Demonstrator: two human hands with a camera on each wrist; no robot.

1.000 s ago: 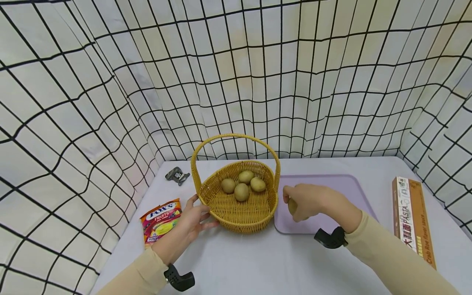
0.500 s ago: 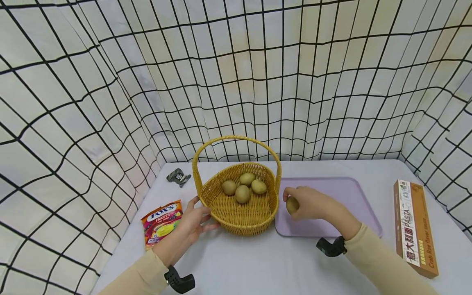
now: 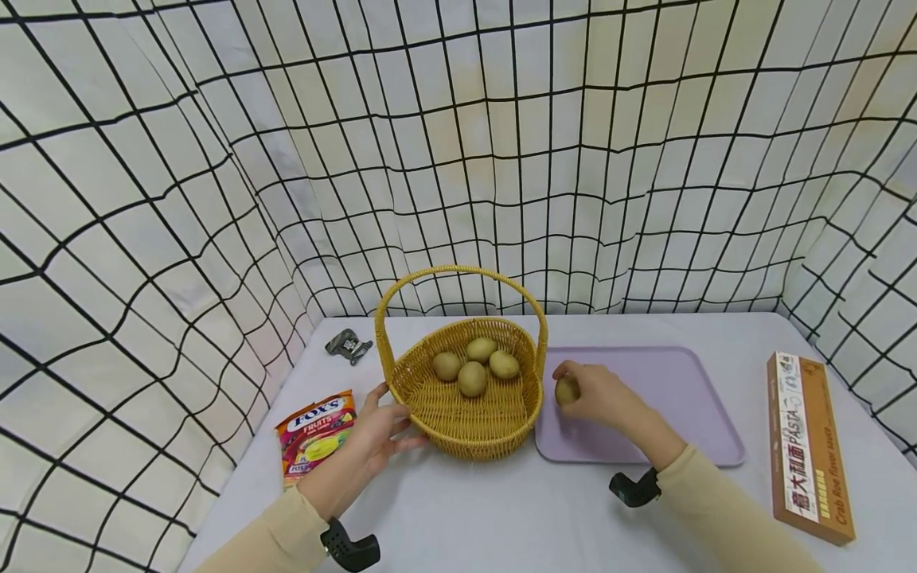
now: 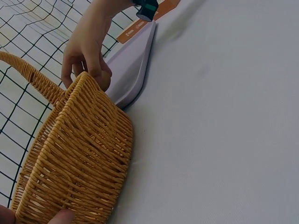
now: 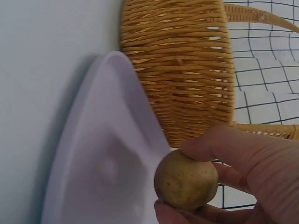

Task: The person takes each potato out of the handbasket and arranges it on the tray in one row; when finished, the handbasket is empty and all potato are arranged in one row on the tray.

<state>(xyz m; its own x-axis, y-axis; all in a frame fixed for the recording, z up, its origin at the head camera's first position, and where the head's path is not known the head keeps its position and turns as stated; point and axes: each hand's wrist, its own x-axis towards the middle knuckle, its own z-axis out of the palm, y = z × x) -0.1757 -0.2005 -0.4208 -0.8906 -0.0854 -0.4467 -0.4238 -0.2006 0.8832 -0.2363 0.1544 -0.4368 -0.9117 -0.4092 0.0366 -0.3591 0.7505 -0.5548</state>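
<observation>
- Head view: our left hand [image 3: 380, 434] grips the left end of the basket [image 3: 473, 442], fingers around its edge. Our right hand [image 3: 600, 395] pinches a potato [image 3: 566, 391] over the left part of the tray [image 3: 662, 402], just beside the basket. Four more potatoes [image 3: 472, 379] lie inside, grouped toward the back. A light, steady hold seems enough here; squeezing harder might tip the basket.
- Left wrist view: we see a fingertip [image 4: 62, 217] against the basket's outer wall; most of that grip is out of sight. The handle [image 4: 33, 78] rises near our right hand, so we should give that wrist room to clear it.
- Right wrist view: our thumb and fingers hold the potato from opposite sides. Whether it touches the tray, we cannot tell. Being round, it could roll, so we should loosen only once it rests on something.
</observation>
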